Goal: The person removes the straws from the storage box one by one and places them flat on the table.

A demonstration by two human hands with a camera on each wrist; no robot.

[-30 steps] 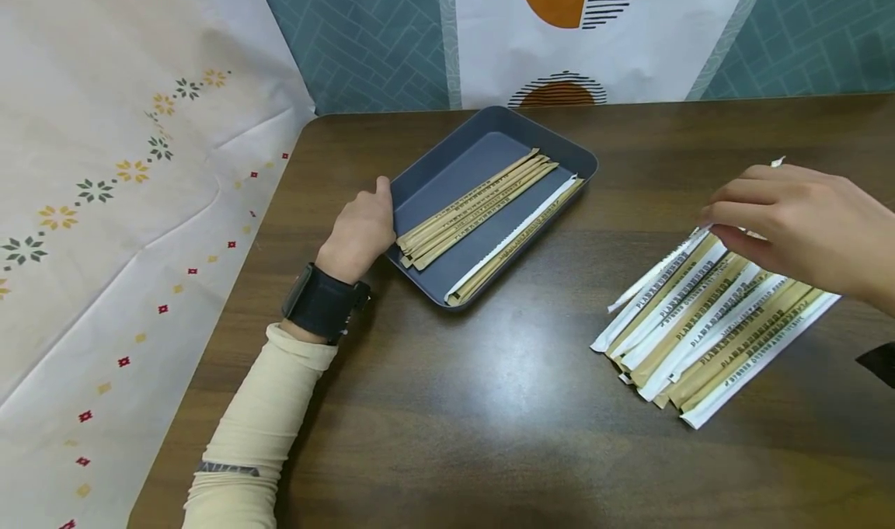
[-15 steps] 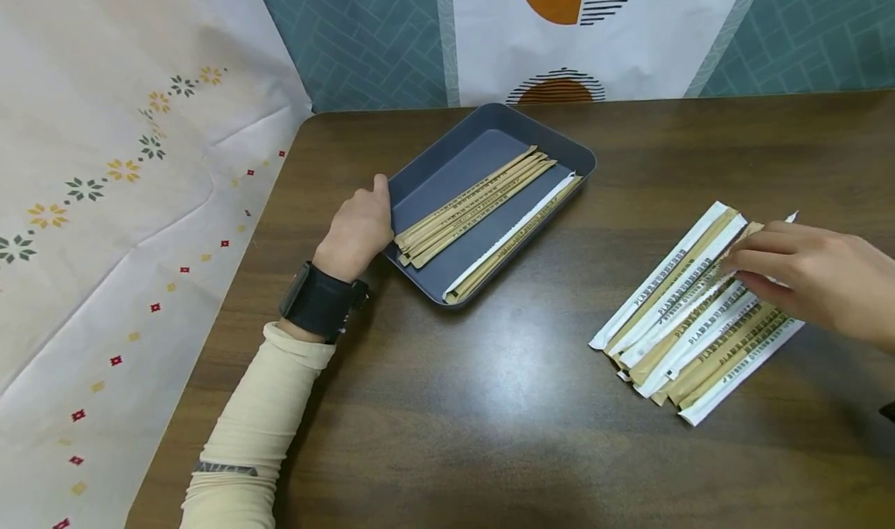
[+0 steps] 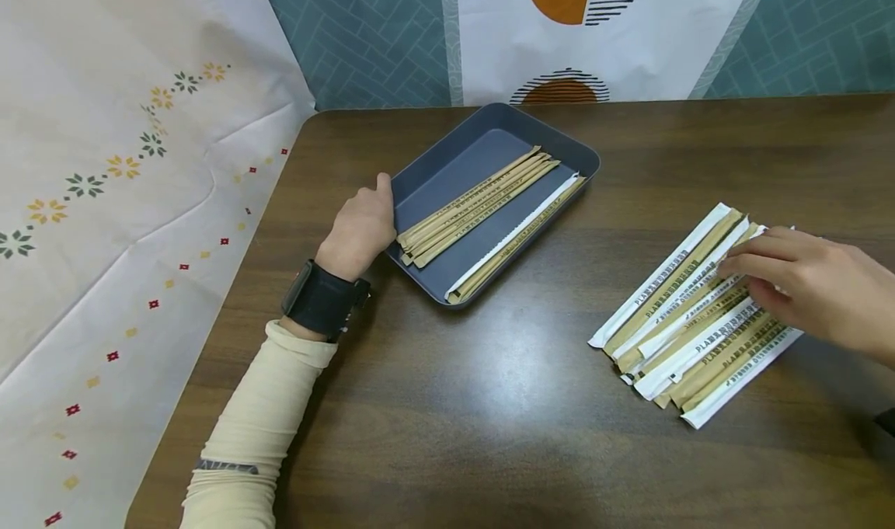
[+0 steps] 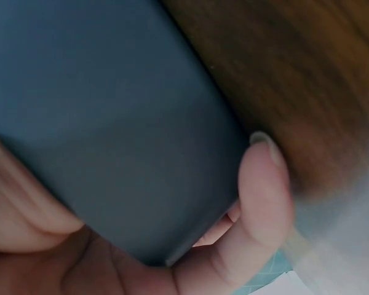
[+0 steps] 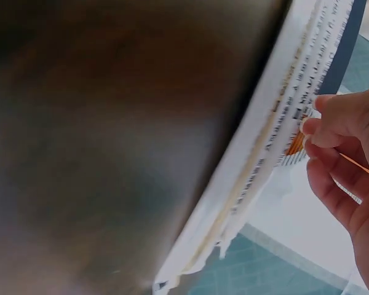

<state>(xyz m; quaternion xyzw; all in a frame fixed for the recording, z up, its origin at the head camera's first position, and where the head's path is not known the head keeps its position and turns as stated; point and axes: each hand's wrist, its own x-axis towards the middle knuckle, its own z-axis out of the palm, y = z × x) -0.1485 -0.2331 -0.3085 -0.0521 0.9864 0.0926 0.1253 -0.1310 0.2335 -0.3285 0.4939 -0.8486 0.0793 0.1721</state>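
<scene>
My left hand grips the near left end of a dark blue-grey tray; in the left wrist view the fingers curl around its wall. Several brown paper-wrapped straws lie slantwise inside it, and a white-and-brown group runs along its right wall. To the right, a flat bundle of white and brown paper-wrapped straws lies on the table. Over its upper right part, my right hand pinches a straw between thumb and fingertips, hiding the straw's end.
The brown wooden table runs up to a teal patterned cloth with a white printed panel behind. A white floral cloth hangs along the left edge. Black straps sit on both wrists.
My right hand has come down and slightly left onto the bundle, then stayed there while several straws shifted under its fingers. The left hand and tray keep their place.
</scene>
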